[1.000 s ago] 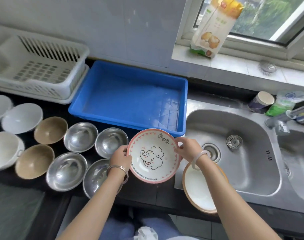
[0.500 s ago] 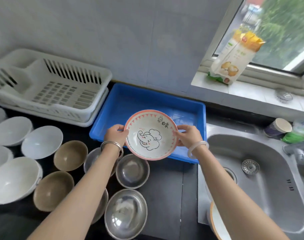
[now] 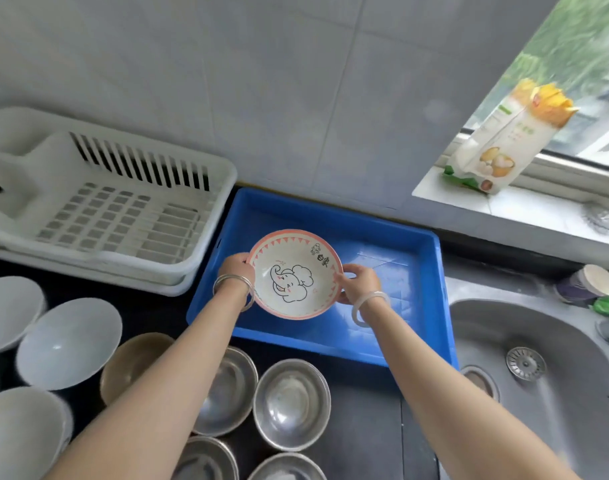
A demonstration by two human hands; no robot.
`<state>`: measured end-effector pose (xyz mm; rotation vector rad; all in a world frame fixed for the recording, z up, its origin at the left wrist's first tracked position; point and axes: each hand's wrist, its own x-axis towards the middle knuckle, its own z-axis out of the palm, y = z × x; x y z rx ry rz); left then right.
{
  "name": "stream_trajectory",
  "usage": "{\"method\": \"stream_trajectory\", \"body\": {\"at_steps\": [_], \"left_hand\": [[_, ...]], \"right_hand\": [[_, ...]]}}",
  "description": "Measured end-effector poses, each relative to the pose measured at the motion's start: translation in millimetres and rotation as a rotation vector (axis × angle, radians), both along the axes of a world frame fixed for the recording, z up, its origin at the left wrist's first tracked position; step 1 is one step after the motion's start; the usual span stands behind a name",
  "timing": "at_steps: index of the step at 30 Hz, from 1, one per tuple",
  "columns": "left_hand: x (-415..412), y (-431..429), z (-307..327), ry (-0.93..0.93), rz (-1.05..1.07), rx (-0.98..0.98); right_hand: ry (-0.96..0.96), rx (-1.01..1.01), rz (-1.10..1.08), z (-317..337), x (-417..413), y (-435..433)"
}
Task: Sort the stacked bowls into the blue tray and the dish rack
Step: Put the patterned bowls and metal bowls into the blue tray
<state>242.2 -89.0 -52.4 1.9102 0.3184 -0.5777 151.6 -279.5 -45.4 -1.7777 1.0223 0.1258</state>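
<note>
A pink-rimmed elephant bowl (image 3: 296,275) hangs over the left half of the blue tray (image 3: 403,244). My left hand (image 3: 235,270) grips its left rim and my right hand (image 3: 360,280) grips its right rim. The tray holds nothing else. A white dish rack (image 3: 116,202) stands left of the tray against the wall, with nothing in it. On the dark counter in front lie several steel bowls (image 3: 291,403), a brown bowl (image 3: 131,362) and white bowls (image 3: 69,342).
A steel sink (image 3: 545,382) lies right of the tray. A paper cup (image 3: 590,284) and a green packet stand behind it. A flour bag (image 3: 507,140) leans on the window sill. The tiled wall runs behind rack and tray.
Both hands carried the elephant bowl away from me, from above the counter's front edge to over the blue tray. My view tilted up toward the wall.
</note>
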Motion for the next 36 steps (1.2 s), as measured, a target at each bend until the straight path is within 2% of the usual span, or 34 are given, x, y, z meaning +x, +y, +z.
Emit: {"method": "stream_trajectory", "body": {"at_steps": [4,8,12,15,19,25,29,36], "left_hand": [[8,5,-12,-0.004,0.008,0.007],[6,9,-13,0.01,0.076,-0.068],[-7,15,-12,0.223,0.139,-0.195],[-18,20,-14,0.392,0.185,-0.333],[-20,17,-18,0.419,0.321,-0.441],[-11,10,-21,0.346,0.484,-0.569],[-4,6,-20,0.33,0.518,-0.643],[10,1,-20,0.305,0.523,-0.628]], "right_hand": [[0.007,0.035,-0.007,-15,4,6],[-0.023,0.124,-0.055,-20,3,8],[-0.056,0.4,-0.089,-15,-12,10],[-0.153,0.612,-0.17,-19,-27,17],[-0.266,0.73,-0.248,-24,-27,31],[-0.298,0.761,-0.333,-20,4,42],[-0.312,0.759,-0.359,-18,21,48],[-0.319,0.745,-0.401,-19,36,50]]}}
